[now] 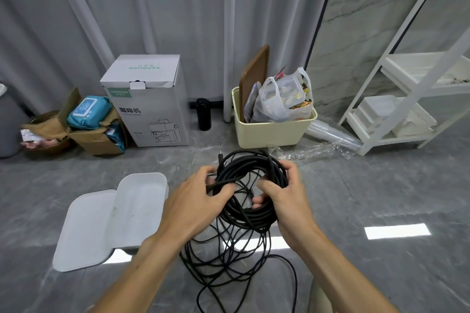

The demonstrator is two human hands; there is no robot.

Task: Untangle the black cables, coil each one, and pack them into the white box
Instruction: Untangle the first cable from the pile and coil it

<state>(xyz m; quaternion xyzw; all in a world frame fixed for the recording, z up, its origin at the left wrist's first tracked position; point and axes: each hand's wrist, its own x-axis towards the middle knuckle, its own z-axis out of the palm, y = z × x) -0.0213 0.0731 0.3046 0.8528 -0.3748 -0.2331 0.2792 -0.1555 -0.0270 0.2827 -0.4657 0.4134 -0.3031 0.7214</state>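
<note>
A thick coil of black cable is held up above the grey floor between both hands. My left hand grips the coil's left side, fingers curled round a few strands near a plug end. My right hand grips the coil's right side, thumb on top and fingers curled under. Below the coil a loose tangle of thinner black cable hangs down and spreads over the floor. The white box stands open on the floor to the left, its lid lying beside it.
Along the curtain stand a coffee-machine carton, a torn brown box with wipes, a black bottle and a cream bin holding a plastic bag. Plastic cups lie beside a white shelf rack at right.
</note>
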